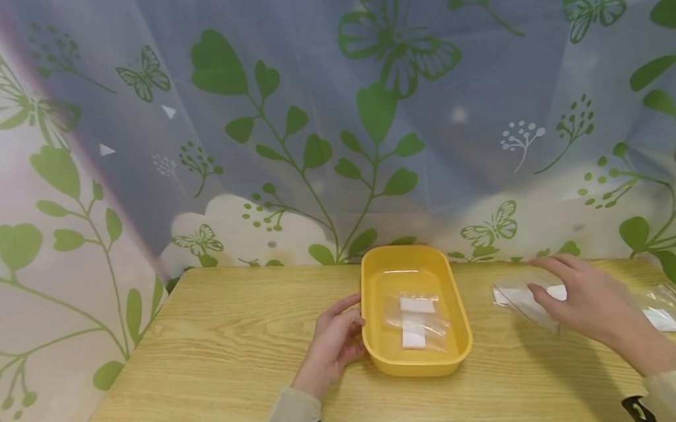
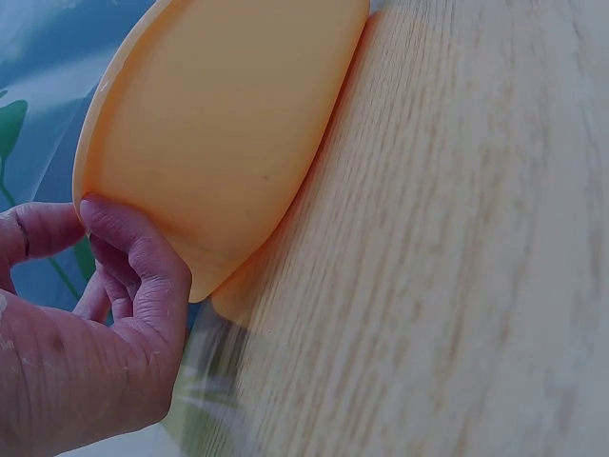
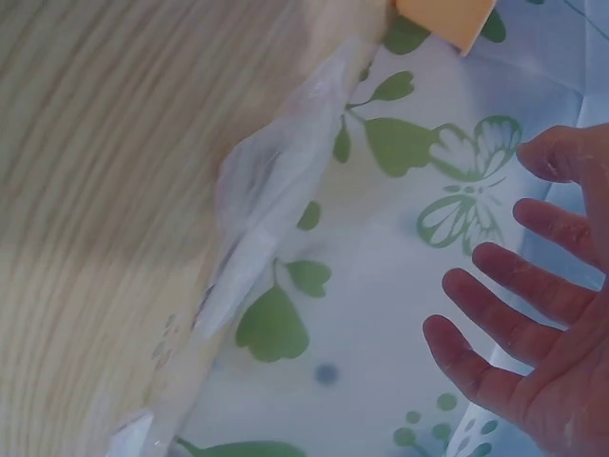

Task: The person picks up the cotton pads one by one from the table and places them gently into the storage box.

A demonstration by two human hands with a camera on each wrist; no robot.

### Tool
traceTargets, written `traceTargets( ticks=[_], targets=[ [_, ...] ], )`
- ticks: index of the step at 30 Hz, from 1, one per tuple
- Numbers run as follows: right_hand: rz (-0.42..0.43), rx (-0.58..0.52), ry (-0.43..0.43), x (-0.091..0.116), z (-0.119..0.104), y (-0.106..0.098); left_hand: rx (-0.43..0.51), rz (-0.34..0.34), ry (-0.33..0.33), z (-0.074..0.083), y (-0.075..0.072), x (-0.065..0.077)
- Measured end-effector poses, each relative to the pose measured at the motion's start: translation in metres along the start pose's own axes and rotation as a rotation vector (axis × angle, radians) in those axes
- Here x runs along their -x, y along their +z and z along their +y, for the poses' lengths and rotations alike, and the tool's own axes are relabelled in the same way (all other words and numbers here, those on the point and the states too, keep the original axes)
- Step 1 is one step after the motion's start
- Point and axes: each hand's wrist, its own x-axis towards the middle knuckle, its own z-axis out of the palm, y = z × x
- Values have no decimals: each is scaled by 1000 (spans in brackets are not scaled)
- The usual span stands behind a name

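A yellow plastic tray point(image 1: 462, 334) stands on the table, with two clear zip bags point(image 1: 436, 328), each showing a white label, inside it. At its left side my left hand point(image 1: 333, 340) pinches the rim, and the left wrist view shows fingertips point(image 2: 100, 208) right at that edge. My right hand point(image 1: 589, 297) hovers over another clear bag with a white label point(image 1: 520, 296), to the right of the tray. Its fingers are spread in the right wrist view, apart from the thin bag point(image 3: 276, 190) lying on the table.
Farther right, a further clear bag point(image 1: 662, 319) with a white label lies partly behind the right forearm. The wood-grain table point(image 1: 224, 352) ends at the back against a hanging cloth point(image 1: 313, 193) printed with green leaves and butterflies.
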Motion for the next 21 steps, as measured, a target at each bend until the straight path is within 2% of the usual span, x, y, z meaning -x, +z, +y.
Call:
traceTargets(
  ticks=[14, 21],
  targets=[
    [-77, 44, 24, 3, 29, 15, 10, 1, -2, 0, 0, -1],
    [-207, 52, 61, 3, 43, 26, 12, -4, -4, -1, -1, -1]
  ],
)
